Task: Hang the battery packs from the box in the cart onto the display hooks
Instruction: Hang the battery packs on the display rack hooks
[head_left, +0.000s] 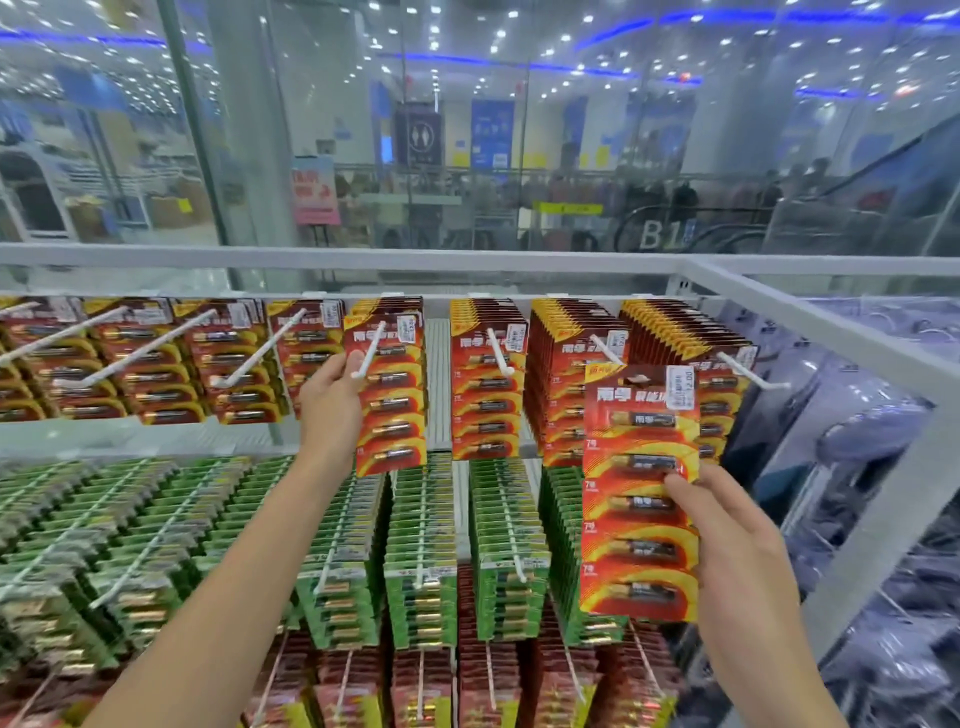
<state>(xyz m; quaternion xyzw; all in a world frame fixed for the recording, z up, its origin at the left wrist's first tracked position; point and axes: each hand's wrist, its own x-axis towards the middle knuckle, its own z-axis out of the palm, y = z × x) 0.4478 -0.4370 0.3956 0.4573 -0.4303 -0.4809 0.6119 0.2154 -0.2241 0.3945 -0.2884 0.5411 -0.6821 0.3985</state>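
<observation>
My left hand (332, 400) grips the left edge of a red and yellow battery pack (392, 395) that hangs on a white display hook (370, 351) in the top row. My right hand (727, 540) pinches the lower right side of another long red battery pack (639, 488), held upright in front of the packed rows at the right, off any hook. Both packs carry several batteries in a column and a white price sticker. The cart and its box are out of view.
Top-row hooks (501, 353) hold more red packs; the left hooks (98, 364) are only part full. Below hang rows of green packs (421, 545) and, lower, red ones. A white metal frame rail (831, 332) runs along the right, with a glass wall behind.
</observation>
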